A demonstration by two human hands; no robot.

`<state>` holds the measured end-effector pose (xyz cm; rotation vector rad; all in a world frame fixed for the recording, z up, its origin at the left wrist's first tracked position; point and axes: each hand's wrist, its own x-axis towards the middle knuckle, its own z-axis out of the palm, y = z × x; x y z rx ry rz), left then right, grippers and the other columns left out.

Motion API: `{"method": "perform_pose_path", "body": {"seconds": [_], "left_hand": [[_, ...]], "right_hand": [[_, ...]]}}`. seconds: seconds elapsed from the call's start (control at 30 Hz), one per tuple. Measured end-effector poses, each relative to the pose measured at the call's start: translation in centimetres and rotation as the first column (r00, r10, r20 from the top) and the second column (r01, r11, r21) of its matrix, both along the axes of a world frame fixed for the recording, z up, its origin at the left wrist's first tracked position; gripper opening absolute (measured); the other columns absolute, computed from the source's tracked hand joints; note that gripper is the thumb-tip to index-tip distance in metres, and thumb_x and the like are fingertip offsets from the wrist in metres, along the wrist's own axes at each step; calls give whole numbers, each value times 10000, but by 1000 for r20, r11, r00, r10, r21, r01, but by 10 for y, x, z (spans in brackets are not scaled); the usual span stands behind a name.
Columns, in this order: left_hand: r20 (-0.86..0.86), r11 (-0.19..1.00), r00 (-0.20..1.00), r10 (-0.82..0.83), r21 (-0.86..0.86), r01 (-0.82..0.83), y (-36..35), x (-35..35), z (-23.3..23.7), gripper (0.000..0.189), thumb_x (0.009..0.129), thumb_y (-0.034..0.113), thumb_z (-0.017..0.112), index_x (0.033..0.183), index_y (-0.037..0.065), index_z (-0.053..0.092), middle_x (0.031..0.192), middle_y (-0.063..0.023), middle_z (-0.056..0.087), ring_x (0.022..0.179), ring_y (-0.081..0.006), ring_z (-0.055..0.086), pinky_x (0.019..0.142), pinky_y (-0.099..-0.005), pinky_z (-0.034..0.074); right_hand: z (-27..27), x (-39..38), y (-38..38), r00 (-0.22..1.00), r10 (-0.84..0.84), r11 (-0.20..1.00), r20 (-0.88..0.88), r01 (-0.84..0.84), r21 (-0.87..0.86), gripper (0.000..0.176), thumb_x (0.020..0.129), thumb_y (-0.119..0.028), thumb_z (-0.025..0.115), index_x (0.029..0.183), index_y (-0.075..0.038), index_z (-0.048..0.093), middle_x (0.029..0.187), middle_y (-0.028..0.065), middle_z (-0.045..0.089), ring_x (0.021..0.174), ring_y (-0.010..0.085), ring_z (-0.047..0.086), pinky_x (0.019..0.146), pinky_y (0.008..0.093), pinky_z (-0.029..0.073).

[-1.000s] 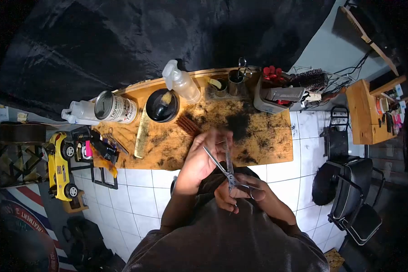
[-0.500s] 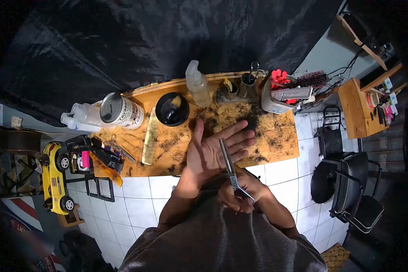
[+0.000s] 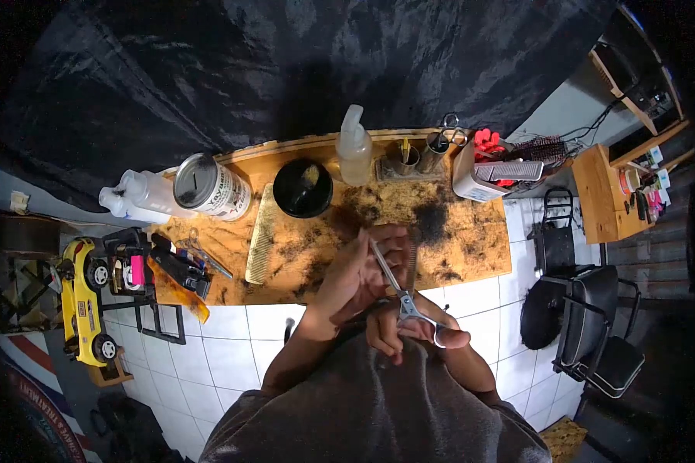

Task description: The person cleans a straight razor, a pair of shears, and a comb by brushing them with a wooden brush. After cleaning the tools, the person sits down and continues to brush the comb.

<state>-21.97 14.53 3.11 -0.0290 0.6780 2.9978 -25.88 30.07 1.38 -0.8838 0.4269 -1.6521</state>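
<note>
One wooden counter (image 3: 479, 258), strewn with hair clippings (image 3: 431, 214), lies under both hands. The left hand (image 3: 353, 279) curls beside the open blades; I cannot tell its grip. The right hand (image 3: 409, 333) grasps the scissors (image 3: 400, 284) at the counter's near edge.

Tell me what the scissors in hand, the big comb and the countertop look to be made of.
Scissors: bright polished metal, likely steel; the blades glint silver. Comb: pale yellowish and matte, probably plastic, though the look leaves it open. Countertop: wood with a warm orange-brown finish and a visible board edge, strewn with dark hair clippings.
</note>
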Motion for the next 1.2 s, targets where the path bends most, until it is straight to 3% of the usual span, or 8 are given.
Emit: {"method": "perform_pose_path", "body": {"seconds": [0.03,0.2,0.53,0.6,0.73,0.83,1.07,1.2], "left_hand": [[0,1000,1000,0,4,0,-1,3,1,482,981,386,409,1279,8,438,1147,-110,560,1036,-182,561,862,-321,494],[19,979,991,130,-163,-125,-8,9,7,250,947,200,530,1123,23,529,1032,-88,592,940,-176,606,780,-286,526],[-77,931,965,249,-257,-260,-23,0,-18,201,901,162,603,1040,18,582,953,-110,641,899,-208,651,692,-271,545],[138,967,964,227,-152,-206,-23,2,-2,176,893,152,613,996,10,599,932,-114,650,856,-204,657,665,-264,536],[101,939,969,226,-286,-189,-31,-1,-13,187,890,137,618,1022,8,587,924,-108,650,782,-172,637,601,-248,499],[-29,918,981,190,-349,-188,-40,-2,-28,201,924,163,575,1052,9,568,889,-91,645,715,-154,596,564,-238,450],[237,959,940,246,-200,-200,-38,-7,-4,288,1001,254,413,1087,7,534,971,-97,608,826,-164,583,699,-276,447],[132,941,971,201,-302,-154,-40,-7,-11,295,1008,235,389,1138,2,515,1012,-106,601,888,-174,588,733,-292,455]], "right_hand": [[1,1,-2,992,-17,1000,127,18,-13,898,526,-845,602,823,-2,513,837,93,499,740,163,547,618,267,504],[5,-13,-7,996,69,997,58,-71,33,902,520,-838,612,825,5,513,847,89,483,766,180,544,622,276,515],[16,-33,-16,989,145,985,30,-147,92,861,551,-806,639,823,1,506,796,78,475,742,178,529,625,273,461],[17,-36,-18,989,140,985,52,-144,99,852,555,-797,647,821,-1,504,799,75,476,741,174,528,630,271,450],[14,-37,-25,991,125,991,46,-127,49,894,537,-834,566,791,20,494,799,85,490,729,149,524,577,218,516],[23,-36,-25,991,69,990,116,-83,117,812,568,-771,633,775,1,492,763,66,488,668,149,520,557,227,503],[-6,-37,-22,976,-151,987,-156,157,27,610,658,-560,760,791,-32,484,711,52,493,625,175,525,509,287,430],[18,-34,-30,993,-83,996,82,84,-13,528,665,-440,803,752,-43,465,634,34,480,581,166,510,501,278,413]]}}
